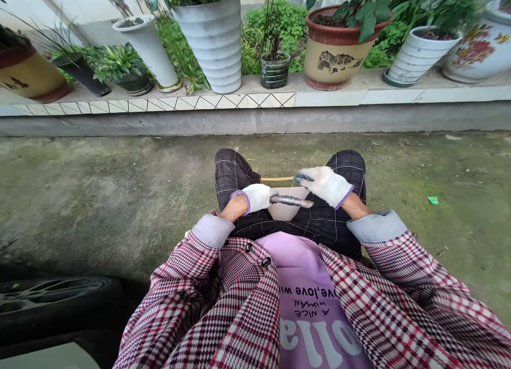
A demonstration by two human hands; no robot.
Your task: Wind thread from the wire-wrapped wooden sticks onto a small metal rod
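My left hand (257,197), in a white glove with a purple cuff edge, is closed round one end of a short dark rod (293,201). The rod points right over my lap, its middle wound with shiny, wire-like strands. A thin thread or wire (291,187) rises from the winding to my right hand (322,182), whose grey-tipped gloved fingers are pinched together. Just beyond the rod, a thin yellowish stick (277,179) spans from my left knee to the right fingertips; whether the right hand grips it is unclear. Below the rod, a pale flat surface (282,211) shows between my legs.
A low ledge (255,100) ahead carries several potted plants, among them a tall white ribbed pot (213,44) and a tan pot with a red rim (339,52). A wheel (51,300) is at lower left. One small green wrapper (433,200) lies on the concrete floor (419,161).
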